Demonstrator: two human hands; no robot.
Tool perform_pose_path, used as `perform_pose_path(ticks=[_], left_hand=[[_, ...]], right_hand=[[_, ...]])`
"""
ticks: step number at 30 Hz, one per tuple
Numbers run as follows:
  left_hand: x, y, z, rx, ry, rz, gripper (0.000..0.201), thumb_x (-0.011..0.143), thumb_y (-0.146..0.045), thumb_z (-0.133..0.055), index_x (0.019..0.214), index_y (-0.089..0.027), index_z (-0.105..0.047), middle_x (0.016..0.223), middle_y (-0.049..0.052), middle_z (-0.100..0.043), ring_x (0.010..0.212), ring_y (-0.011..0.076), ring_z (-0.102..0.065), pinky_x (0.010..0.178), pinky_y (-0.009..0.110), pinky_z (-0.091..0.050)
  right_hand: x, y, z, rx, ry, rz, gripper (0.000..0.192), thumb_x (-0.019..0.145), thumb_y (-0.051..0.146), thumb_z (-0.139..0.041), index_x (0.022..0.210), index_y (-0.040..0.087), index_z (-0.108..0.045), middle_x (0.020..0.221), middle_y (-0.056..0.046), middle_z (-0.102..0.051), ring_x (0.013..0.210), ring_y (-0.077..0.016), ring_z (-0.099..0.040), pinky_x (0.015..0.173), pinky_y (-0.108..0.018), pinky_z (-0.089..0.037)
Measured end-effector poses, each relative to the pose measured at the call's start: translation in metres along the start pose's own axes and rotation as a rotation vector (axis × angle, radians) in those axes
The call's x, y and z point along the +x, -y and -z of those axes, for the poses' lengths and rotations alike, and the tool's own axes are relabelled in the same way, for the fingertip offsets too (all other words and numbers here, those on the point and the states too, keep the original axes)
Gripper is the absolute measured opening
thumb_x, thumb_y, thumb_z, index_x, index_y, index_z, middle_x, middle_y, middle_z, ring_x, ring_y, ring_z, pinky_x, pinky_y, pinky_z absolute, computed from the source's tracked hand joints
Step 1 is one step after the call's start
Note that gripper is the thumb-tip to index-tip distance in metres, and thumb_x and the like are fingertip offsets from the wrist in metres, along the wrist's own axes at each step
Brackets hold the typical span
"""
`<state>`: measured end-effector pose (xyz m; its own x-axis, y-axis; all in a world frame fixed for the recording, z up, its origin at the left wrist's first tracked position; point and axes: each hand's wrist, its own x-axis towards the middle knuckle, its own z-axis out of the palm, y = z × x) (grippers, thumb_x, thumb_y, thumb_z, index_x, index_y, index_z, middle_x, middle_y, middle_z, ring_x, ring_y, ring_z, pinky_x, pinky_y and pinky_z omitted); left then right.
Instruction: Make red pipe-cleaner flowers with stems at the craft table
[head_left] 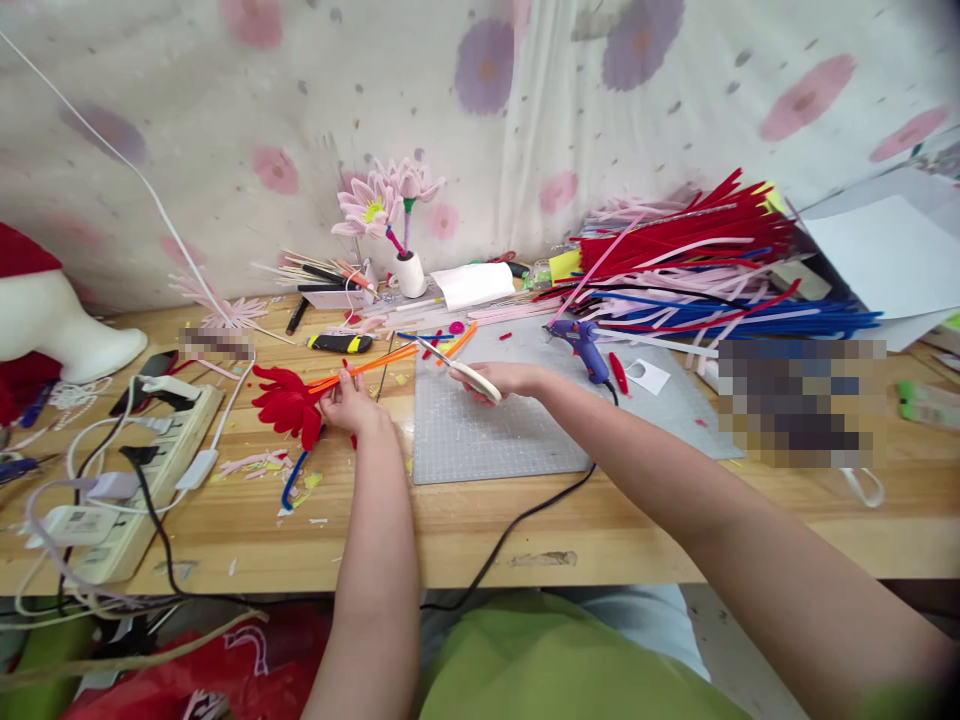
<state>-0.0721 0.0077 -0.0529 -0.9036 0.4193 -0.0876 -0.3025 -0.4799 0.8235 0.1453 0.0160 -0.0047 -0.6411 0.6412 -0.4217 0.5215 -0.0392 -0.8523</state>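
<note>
1. The left hand (351,400) has its fingers pinched shut around a bundle of thin orange fuzzy pipe-cleaner stems (375,366); the stems run up and away from the fingertips toward the other hand.
2. Touching the thumb side of that hand sits a bright red fuzzy pipe-cleaner flower head (289,402), its petals fanning away from the fingers; a bent blue pipe-cleaner stem (291,484) trails down below the knuckles.
3. The right hand (514,379) is wrapped closed around the cream handles of a pair of scissors (459,368). The blades point out past its fingertips toward the orange stems; whether they touch the stems I cannot tell.
4. Under the right wrist lies a grey gridded cutting mat (487,440) on the wooden table (600,520).
5. Just beyond the right hand's knuckles rests a blue hot-glue gun (581,345), its black cord looping back beneath the forearm.
6. Farther out from those fingers is a heap of red, pink and blue pipe cleaners (697,265).
7. Well to the outside of the left hand is a white power strip (142,470) with plugs in it.
</note>
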Motion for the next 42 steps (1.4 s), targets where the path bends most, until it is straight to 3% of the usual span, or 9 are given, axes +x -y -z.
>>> perform_pose_path(ticks=[4, 9, 12, 17, 22, 28, 34, 38, 42], left_hand=[[0.011, -0.001, 0.004, -0.049, -0.057, -0.019, 0.021, 0.075, -0.007, -0.054, 0.077, -0.018, -0.037, 0.08, -0.002, -0.052, 0.078, 0.007, -0.061, 0.074, 0.024, -0.053], [0.011, 0.0, 0.005, -0.044, -0.027, -0.03, 0.02, 0.075, -0.007, -0.054, 0.078, -0.018, -0.038, 0.082, -0.003, -0.05, 0.076, 0.0054, -0.059, 0.073, 0.023, -0.053], [0.01, 0.0, 0.004, -0.051, -0.019, -0.026, 0.019, 0.075, -0.007, -0.053, 0.078, -0.018, -0.038, 0.081, -0.003, -0.05, 0.076, 0.0051, -0.059, 0.074, 0.022, -0.052], [0.006, -0.002, 0.004, -0.024, -0.003, -0.034, 0.019, 0.075, -0.009, -0.054, 0.079, -0.019, -0.038, 0.084, -0.002, -0.051, 0.081, 0.0068, -0.06, 0.075, 0.023, -0.052], [0.001, -0.002, 0.003, 0.022, 0.028, -0.039, 0.021, 0.075, -0.01, -0.054, 0.082, -0.02, -0.037, 0.089, -0.001, -0.052, 0.086, 0.0083, -0.061, 0.077, 0.024, -0.051], [0.003, 0.003, 0.0, 0.05, 0.006, -0.023, 0.019, 0.076, -0.011, -0.053, 0.081, -0.019, -0.037, 0.088, 0.0, -0.052, 0.087, 0.0091, -0.061, 0.074, 0.023, -0.051], [0.0, 0.005, -0.005, 0.001, 0.032, 0.058, 0.02, 0.072, -0.007, -0.057, 0.078, -0.018, -0.041, 0.084, -0.001, -0.056, 0.077, 0.0077, -0.062, 0.072, 0.023, -0.052], [-0.007, 0.003, -0.008, 0.025, 0.2, 0.204, 0.019, 0.07, -0.008, -0.06, 0.075, -0.016, -0.044, 0.076, -0.002, -0.058, 0.071, 0.0066, -0.062, 0.067, 0.02, -0.051], [-0.015, 0.0, -0.012, 0.058, 0.388, 0.309, 0.021, 0.065, -0.009, -0.065, 0.075, -0.016, -0.049, 0.071, -0.003, -0.06, 0.065, 0.006, -0.062, 0.063, 0.017, -0.049]], right_hand=[[-0.018, 0.004, 0.008, -0.591, -0.059, -0.049, 0.049, 0.074, 0.06, -0.05, 0.096, 0.018, -0.059, 0.09, -0.008, -0.065, 0.076, -0.0169, -0.059, 0.061, -0.023, -0.04], [-0.029, 0.01, 0.01, -1.07, -0.101, -0.097, 0.048, 0.068, 0.051, -0.059, 0.103, 0.019, -0.062, 0.101, -0.012, -0.065, 0.09, -0.0251, -0.061, 0.068, -0.028, -0.042], [-0.02, 0.013, 0.017, -1.151, -0.134, 0.018, 0.038, 0.069, 0.038, -0.062, 0.101, 0.017, -0.064, 0.104, -0.012, -0.063, 0.094, -0.0239, -0.059, 0.071, -0.028, -0.042], [0.021, 0.012, 0.03, -1.175, -0.451, 0.161, 0.031, 0.083, 0.014, -0.042, 0.108, 0.016, -0.059, 0.108, -0.012, -0.059, 0.099, -0.0212, -0.055, 0.074, -0.028, -0.041], [0.054, 0.003, 0.03, -1.337, -0.399, 0.181, 0.03, 0.085, 0.015, -0.038, 0.106, 0.014, -0.059, 0.113, -0.016, -0.053, 0.106, -0.0237, -0.05, 0.077, -0.03, -0.042], [0.047, 0.011, 0.047, -1.412, -0.424, 0.23, 0.03, 0.082, 0.011, -0.04, 0.106, 0.015, -0.057, 0.103, -0.014, -0.06, 0.098, -0.022, -0.055, 0.072, -0.029, -0.042], [0.021, 0.051, 0.094, -1.454, -0.49, 0.076, 0.026, 0.081, 0.012, -0.044, 0.102, 0.015, -0.059, 0.101, -0.014, -0.063, 0.095, -0.0231, -0.058, 0.074, -0.033, -0.041], [-0.004, 0.061, 0.144, -1.391, -0.5, -0.268, 0.021, 0.073, 0.005, -0.054, 0.091, 0.011, -0.063, 0.093, -0.013, -0.065, 0.095, -0.0252, -0.058, 0.078, -0.038, -0.041], [-0.028, 0.046, 0.193, -1.336, -0.576, -0.478, 0.026, 0.069, -0.002, -0.052, 0.092, 0.004, -0.063, 0.096, -0.017, -0.062, 0.099, -0.0295, -0.057, 0.079, -0.044, -0.042]])
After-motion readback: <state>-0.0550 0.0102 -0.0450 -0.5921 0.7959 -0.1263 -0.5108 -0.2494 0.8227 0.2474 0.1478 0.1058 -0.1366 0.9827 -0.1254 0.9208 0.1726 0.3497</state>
